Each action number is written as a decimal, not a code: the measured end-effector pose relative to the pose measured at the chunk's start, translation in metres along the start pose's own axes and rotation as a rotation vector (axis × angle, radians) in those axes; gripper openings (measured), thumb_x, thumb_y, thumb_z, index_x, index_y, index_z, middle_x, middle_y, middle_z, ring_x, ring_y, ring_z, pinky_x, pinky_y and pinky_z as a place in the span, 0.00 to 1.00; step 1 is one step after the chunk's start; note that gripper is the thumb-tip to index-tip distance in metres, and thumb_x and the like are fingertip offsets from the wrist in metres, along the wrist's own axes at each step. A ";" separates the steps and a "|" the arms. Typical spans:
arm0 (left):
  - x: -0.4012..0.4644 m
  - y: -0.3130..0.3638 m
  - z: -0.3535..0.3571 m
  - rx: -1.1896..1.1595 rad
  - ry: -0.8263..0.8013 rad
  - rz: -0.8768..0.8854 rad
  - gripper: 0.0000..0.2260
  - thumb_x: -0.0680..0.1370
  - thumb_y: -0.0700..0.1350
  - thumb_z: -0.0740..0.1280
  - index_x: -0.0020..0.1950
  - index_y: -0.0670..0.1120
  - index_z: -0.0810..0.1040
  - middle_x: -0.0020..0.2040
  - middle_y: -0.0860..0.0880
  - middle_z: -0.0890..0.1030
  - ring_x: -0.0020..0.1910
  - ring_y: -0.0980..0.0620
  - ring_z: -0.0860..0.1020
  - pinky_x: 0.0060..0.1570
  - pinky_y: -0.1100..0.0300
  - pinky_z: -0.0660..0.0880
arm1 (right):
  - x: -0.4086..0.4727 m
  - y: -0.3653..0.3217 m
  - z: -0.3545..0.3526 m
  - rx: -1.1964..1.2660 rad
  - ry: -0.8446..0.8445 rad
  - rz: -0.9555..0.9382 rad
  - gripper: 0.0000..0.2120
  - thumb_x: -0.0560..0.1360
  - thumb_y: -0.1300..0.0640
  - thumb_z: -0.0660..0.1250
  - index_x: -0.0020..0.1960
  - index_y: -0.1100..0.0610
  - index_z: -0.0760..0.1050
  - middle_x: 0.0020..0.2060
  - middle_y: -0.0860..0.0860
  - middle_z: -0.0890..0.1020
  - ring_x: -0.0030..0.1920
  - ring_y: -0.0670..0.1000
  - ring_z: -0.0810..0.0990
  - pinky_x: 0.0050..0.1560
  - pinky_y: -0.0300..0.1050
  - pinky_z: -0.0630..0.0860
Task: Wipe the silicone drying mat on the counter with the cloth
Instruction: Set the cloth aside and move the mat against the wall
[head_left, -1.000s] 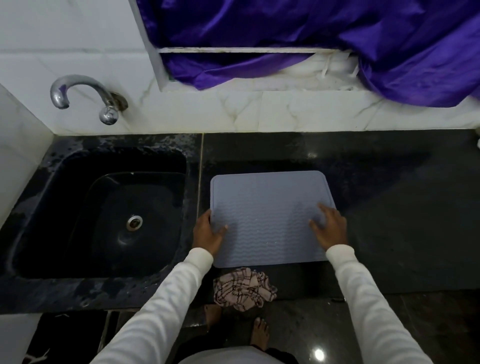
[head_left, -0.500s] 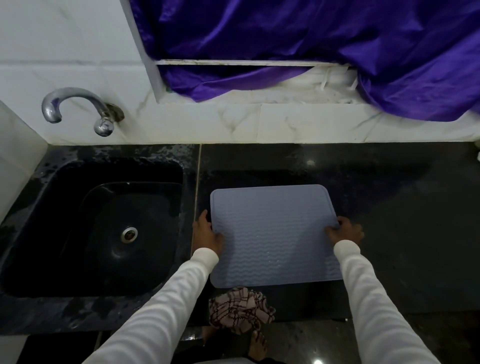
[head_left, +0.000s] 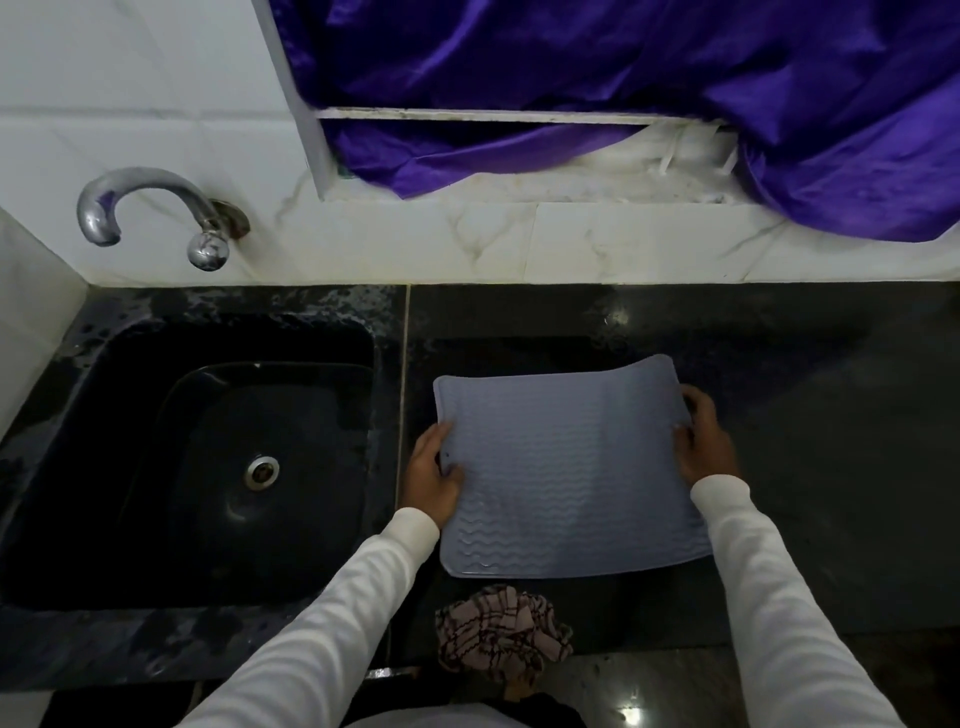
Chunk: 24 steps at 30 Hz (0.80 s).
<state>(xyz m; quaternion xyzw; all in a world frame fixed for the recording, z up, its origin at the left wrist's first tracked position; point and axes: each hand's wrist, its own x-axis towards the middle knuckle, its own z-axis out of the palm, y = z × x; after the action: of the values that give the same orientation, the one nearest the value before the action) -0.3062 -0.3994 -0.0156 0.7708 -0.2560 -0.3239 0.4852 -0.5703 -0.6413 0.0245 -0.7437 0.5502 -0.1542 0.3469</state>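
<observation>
A grey silicone drying mat with a wavy pattern is held over the black counter, bowed, its side edges raised. My left hand grips its left edge, thumb on top. My right hand grips its right edge, fingers curled round it. A crumpled pink-and-dark checked cloth lies at the counter's front edge, just in front of the mat, touched by neither hand.
A black sink with a metal drain lies to the left, with a chrome tap on the white tiled wall above it. A purple curtain hangs over the ledge behind. Bare counter stretches to the right.
Both hands went from lying flat on the mat to gripping its side edges. The mat, which lay flat, is now lifted and bowed.
</observation>
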 end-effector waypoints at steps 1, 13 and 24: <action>0.000 0.002 0.000 -0.034 -0.003 0.009 0.27 0.77 0.31 0.65 0.74 0.46 0.68 0.75 0.46 0.64 0.73 0.49 0.65 0.73 0.52 0.63 | -0.002 -0.003 -0.004 0.048 0.006 -0.046 0.23 0.79 0.62 0.58 0.69 0.42 0.62 0.60 0.51 0.74 0.54 0.54 0.74 0.56 0.51 0.71; 0.033 0.035 -0.039 -0.297 0.048 0.083 0.27 0.77 0.33 0.68 0.72 0.54 0.72 0.73 0.53 0.70 0.70 0.53 0.70 0.70 0.49 0.70 | 0.033 -0.046 -0.017 0.325 -0.046 -0.161 0.20 0.80 0.68 0.60 0.66 0.49 0.74 0.65 0.47 0.74 0.65 0.47 0.70 0.64 0.38 0.66; 0.134 0.070 -0.059 -0.339 0.119 0.108 0.28 0.75 0.28 0.67 0.71 0.48 0.72 0.71 0.47 0.74 0.67 0.50 0.74 0.62 0.63 0.74 | 0.130 -0.089 0.002 0.459 -0.105 -0.161 0.19 0.79 0.67 0.62 0.70 0.59 0.71 0.67 0.49 0.72 0.67 0.48 0.70 0.67 0.37 0.66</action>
<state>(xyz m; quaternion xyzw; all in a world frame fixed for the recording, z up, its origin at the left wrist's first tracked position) -0.1793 -0.4879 0.0332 0.6809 -0.2099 -0.2896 0.6391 -0.4608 -0.7473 0.0646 -0.6939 0.4208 -0.2635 0.5215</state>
